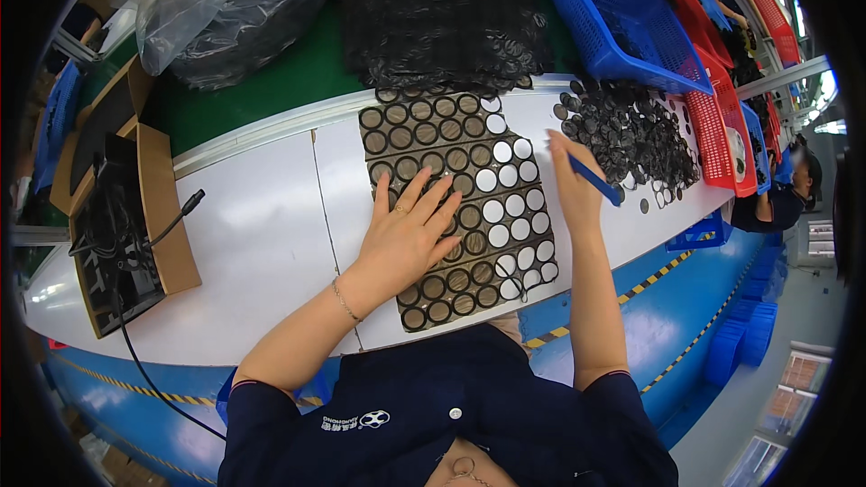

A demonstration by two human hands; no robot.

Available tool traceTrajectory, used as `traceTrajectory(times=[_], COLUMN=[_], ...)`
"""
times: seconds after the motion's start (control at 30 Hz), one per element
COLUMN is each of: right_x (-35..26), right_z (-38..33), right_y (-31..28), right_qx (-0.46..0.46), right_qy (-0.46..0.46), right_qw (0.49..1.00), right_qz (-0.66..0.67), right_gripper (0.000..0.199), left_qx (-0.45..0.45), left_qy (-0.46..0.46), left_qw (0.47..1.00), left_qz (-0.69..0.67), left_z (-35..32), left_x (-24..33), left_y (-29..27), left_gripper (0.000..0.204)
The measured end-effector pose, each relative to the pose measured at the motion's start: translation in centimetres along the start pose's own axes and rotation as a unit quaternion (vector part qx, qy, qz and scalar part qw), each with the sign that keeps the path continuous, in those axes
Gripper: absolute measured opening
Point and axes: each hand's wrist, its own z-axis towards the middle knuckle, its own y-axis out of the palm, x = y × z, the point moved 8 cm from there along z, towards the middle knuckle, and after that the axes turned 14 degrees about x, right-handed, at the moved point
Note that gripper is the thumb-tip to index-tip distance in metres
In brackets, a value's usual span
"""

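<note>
My left hand lies flat with fingers spread on a dark brownish sheet patterned with rows of black-ringed circles. Toward the sheet's right side, the circles are open holes with the white tabletop showing through. Just right of the sheet, my right hand is raised and closed around a slim blue pen-shaped tool; its exact kind is unclear. A thin black strip of cut edge hangs loose at the sheet's near right corner. Beyond my right hand is a heap of small black discs.
A stack of black sheets stands at the back, with clear plastic bags to its left. A blue basket and red baskets line the far right. An opened cardboard box with cables sits left. Another person is at far right.
</note>
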Motion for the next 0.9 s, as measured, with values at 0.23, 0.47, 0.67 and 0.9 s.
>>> traceTrajectory(times=[0.23, 0.47, 0.67, 0.9], right_x=[-1.4, -1.3, -1.5, -8.1], right_z=[-5.0, -5.0, -5.0, -4.5], right_y=[7.0, 7.1, 7.2, 6.2], right_qx=[-0.167, -0.171, -0.176, -0.077], right_qy=[0.329, 0.328, 0.329, -0.155], right_qw=[0.913, 0.916, 0.914, 0.983], right_qz=[0.176, 0.157, 0.158, -0.056], right_gripper=[0.033, 0.033, 0.031, 0.016], left_qx=[-0.006, 0.034, 0.043, 0.042], left_qy=[-0.015, -0.023, -0.036, -0.034], left_qw=[0.999, 0.997, 0.997, 0.997], left_qz=[0.036, 0.068, 0.060, 0.057], left_z=[1.4, 3.9, 3.5, 3.5], left_x=[-1.8, -4.1, -4.8, -4.6], left_y=[-0.6, 0.0, 0.4, 0.3], left_gripper=[0.055, 0.058, 0.059, 0.058])
